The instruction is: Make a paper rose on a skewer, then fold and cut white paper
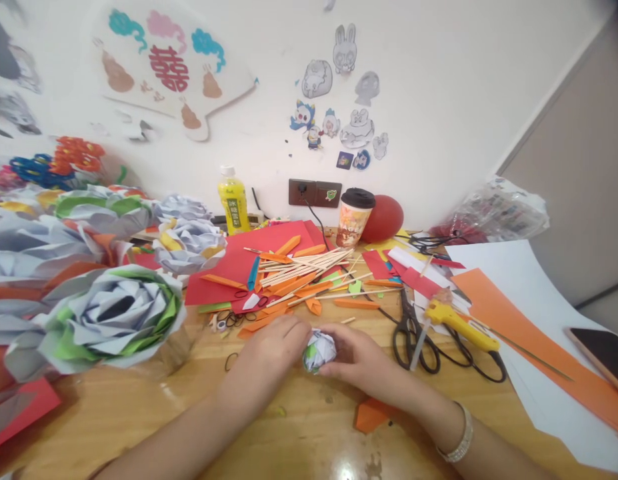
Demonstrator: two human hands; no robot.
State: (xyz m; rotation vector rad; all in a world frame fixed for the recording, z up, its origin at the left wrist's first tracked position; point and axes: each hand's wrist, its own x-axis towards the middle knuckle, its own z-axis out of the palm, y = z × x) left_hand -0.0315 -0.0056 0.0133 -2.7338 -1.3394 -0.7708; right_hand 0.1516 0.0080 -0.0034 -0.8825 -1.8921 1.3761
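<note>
A small, tightly folded paper flower (321,351), white with some green on its left side, sits between my hands above the wooden table. My right hand (361,357) curls round its right side, thumb below and fingers above. Bent fingers of my left hand (283,343) are closed at the flower's upper left; their tips are partly hidden. Just beyond my hands lie folded orange paper strips (311,290) and a pile of thin wooden sticks (299,270). An orange paper piece (373,415) rests on the table below my right forearm.
Large paper flowers (121,313) crowd the left side. Black scissors (413,333) and a yellow hot glue gun (461,323) with its cord lie to the right, near white paper sheets (509,267) and a phone (603,353). A yellow bottle (233,203) and a lidded cup (355,220) stand behind.
</note>
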